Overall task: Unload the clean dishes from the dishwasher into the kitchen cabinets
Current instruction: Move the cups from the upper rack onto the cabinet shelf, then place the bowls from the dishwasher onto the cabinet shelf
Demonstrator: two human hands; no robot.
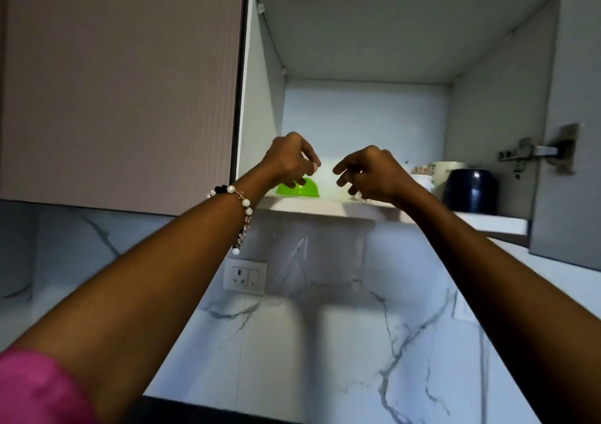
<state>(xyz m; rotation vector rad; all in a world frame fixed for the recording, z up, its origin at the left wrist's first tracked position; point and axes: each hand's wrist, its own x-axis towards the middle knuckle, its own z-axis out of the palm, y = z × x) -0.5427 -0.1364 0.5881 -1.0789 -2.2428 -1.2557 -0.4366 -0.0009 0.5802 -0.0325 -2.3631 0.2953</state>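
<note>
Open cabinet point(364, 209) — left hand point(290, 160), right hand point(370, 174) raised, fingers loosely curled.

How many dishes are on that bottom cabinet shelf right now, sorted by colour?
Green: 1, the green bowl, upside down by the left hand
Dark blue: 1, the dark blue cup
White or cream: 2 that show, the cream mug and the white patterned cup, partly hidden behind the right hand
Total: 4 that show

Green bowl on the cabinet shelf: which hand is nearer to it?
Left. The left hand hovers right over the green bowl, its fingertips at the rim. The right hand is off to the bowl's right, apart from it.
</note>
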